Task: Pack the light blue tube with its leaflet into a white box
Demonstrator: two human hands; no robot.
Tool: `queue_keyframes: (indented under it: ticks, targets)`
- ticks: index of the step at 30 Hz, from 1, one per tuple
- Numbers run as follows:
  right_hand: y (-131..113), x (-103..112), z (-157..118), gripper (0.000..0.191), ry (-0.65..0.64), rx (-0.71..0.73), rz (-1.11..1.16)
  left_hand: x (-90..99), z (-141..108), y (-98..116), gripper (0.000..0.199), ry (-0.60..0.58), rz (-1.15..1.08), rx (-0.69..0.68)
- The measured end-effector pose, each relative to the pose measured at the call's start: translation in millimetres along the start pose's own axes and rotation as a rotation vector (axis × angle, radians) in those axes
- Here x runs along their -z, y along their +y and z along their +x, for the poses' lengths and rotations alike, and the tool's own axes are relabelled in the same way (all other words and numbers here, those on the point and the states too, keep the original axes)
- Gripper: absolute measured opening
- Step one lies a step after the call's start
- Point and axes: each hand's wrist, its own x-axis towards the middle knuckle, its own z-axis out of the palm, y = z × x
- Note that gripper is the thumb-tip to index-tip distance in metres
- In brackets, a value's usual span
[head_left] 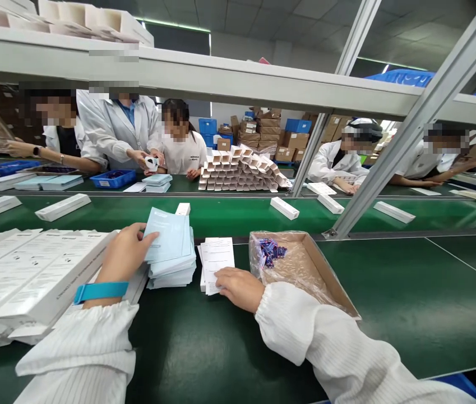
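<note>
My left hand on the blue booklets, my right on the white leaflets

The pile of blue booklets (172,272) is under my left hand (129,249): my thumb lies on the top booklet near its left edge, my fingers curl beyond that edge, and I cannot tell whether they pinch it. Just right of that pile are the white leaflets (217,255). The fingertips of my right hand (238,285) rest on their lower right corner; whether they grasp a sheet, I cannot tell.

Beside the leaflets, near my right sleeve (326,331), a cardboard tray (324,261) lined with clear plastic holds small dark packets (270,252). Large white boxes (31,269) lie in a row left of the booklets. Beyond, 6 slim boxes (285,208) sit spaced along a green belt (233,216), with 5 other people across it.
</note>
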Motion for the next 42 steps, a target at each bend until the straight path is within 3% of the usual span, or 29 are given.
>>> queue_keyframes:
  ticks: [5,8,10,12,14,16,18,20,25,28,31,34,36,39,42]
  targets:
    - [4.0,-0.5,2.1,0.020,0.052,-0.041,0.017,12.2,-38.8,9.3,0.043,0.029,-0.473,0.058]
    - [5.4,-2.1,0.2,0.018,0.062,-0.045,0.046,11.3,-68.3,3.5,0.044,0.030,-0.767,0.247]
    - [6.8,2.4,0.5,0.012,0.005,-0.031,0.119,6.2,-88.4,-6.3,0.044,-0.019,-0.957,0.391]
    - [9.1,13.3,6.6,0.013,-0.010,-0.046,0.236,-2.2,-105.7,-17.8,0.046,-0.155,-1.066,0.432]
    - [11.8,28.1,23.0,0.020,0.082,-0.117,0.381,-12.2,-116.2,-26.2,0.044,-0.348,-1.003,0.374]
    - [13.6,41.3,50.3,0.032,0.215,-0.207,0.531,-21.0,-117.7,-28.4,0.034,-0.499,-0.742,0.186]
    - [12.6,47.1,84.7,0.048,0.256,-0.252,0.650,-26.2,-111.0,-25.6,0.027,-0.528,-0.413,-0.068]
    - [6.7,43.1,118.4,0.059,0.243,-0.278,0.682,-27.0,-100.2,-21.9,0.030,-0.482,-0.184,-0.246]
    - [-25.5,7.1,163.9,0.061,0.179,-0.460,0.643,-24.5,-79.5,-25.9,0.033,-0.362,-0.034,-0.284]
    - [-40.3,-4.5,165.5,0.060,0.208,-0.525,0.603,-26.9,-76.8,-32.8,0.029,-0.316,-0.034,-0.281]
    - [-37.1,5.1,155.2,0.062,0.203,-0.515,0.592,-26.6,-85.8,-37.3,0.027,-0.299,-0.039,-0.254]
    - [-19.6,25.0,126.6,0.058,0.169,-0.368,0.545,-22.8,-110.0,-41.9,0.029,-0.293,-0.150,-0.061]
    - [-7.7,33.3,96.9,0.049,0.077,-0.252,0.424,-23.0,-131.4,-45.6,0.028,-0.312,-0.459,0.204]
    - [2.3,30.7,49.7,0.046,-0.094,-0.123,0.218,-31.7,-161.2,-46.3,0.048,-0.363,-1.011,0.635]
    - [3.0,18.9,18.1,0.044,-0.138,-0.062,0.103,-43.3,-179.7,-35.1,0.068,-0.393,-1.226,0.856]
